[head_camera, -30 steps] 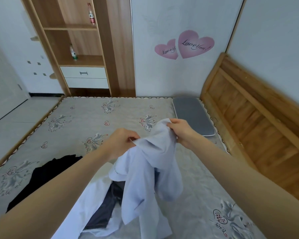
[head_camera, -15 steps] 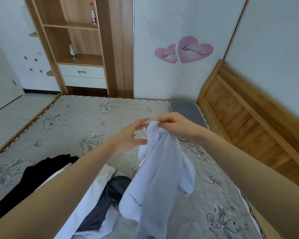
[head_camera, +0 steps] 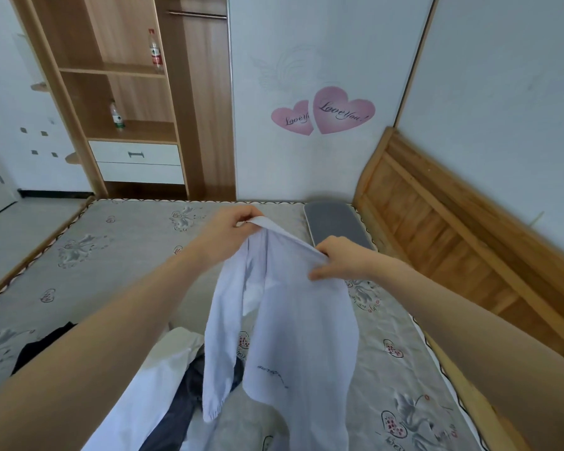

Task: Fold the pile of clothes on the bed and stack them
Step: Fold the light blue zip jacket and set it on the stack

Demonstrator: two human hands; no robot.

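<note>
One bed (head_camera: 118,255) with a grey flower-print cover fills the room, a wooden headboard (head_camera: 463,229) along its right side and one grey pad (head_camera: 337,224) at the far corner. One open wardrobe (head_camera: 127,92) stands by the far wall — two bottles (head_camera: 156,53) on its shelves, two white drawers (head_camera: 137,162) below. Two pink hearts (head_camera: 326,113) mark the wall. One pale shirt (head_camera: 293,327) hangs above the bed, small dark print on it, a sleeve dangling. Three more garments lie below: one white (head_camera: 150,379), one dark blue (head_camera: 183,395), one black (head_camera: 36,348). Two hands — the left hand (head_camera: 228,231) and the right hand (head_camera: 342,260) each pinch the shirt's top edge, grip closed on cloth.
</note>
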